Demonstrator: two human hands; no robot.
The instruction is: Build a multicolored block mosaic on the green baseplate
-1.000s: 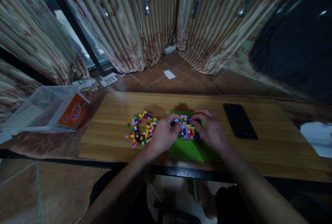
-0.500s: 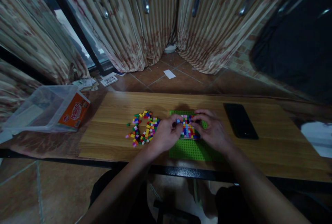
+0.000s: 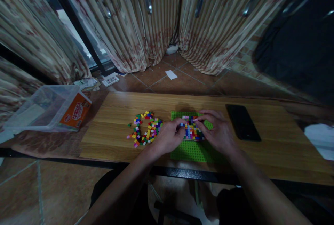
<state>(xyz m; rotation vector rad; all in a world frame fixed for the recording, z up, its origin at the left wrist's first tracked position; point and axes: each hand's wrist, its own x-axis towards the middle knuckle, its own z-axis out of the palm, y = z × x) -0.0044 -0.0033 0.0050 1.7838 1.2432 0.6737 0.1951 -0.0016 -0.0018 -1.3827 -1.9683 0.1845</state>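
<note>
Small toy bricks in many colours form a rectangular brick panel [image 3: 191, 131] on a green studded baseplate [image 3: 191, 152]. My left hand [image 3: 169, 136] is closed at the panel's left edge, with a light blue toy brick partly visible by its thumb and index finger. Over the panel's upper right, my right hand [image 3: 217, 127] has its thumb and index tips close together. What lies between those tips is too small to make out. A pile of loose toy bricks [image 3: 150, 131] spreads over the wooden board left of the baseplate, partly behind my left hand.
A black phone [image 3: 243, 122] lies on the wooden board [image 3: 109, 120] to the right. At the far left stands a clear plastic box [image 3: 47, 108] with an orange label. White paper [image 3: 320, 139] lies beyond the right end. Curtains [image 3: 156, 26] hang behind the table.
My right thumb and index finger have drawn closer together over the panel's upper right. My left hand stays by the left edge, its fingers slightly shifted. The view has moved a little.
</note>
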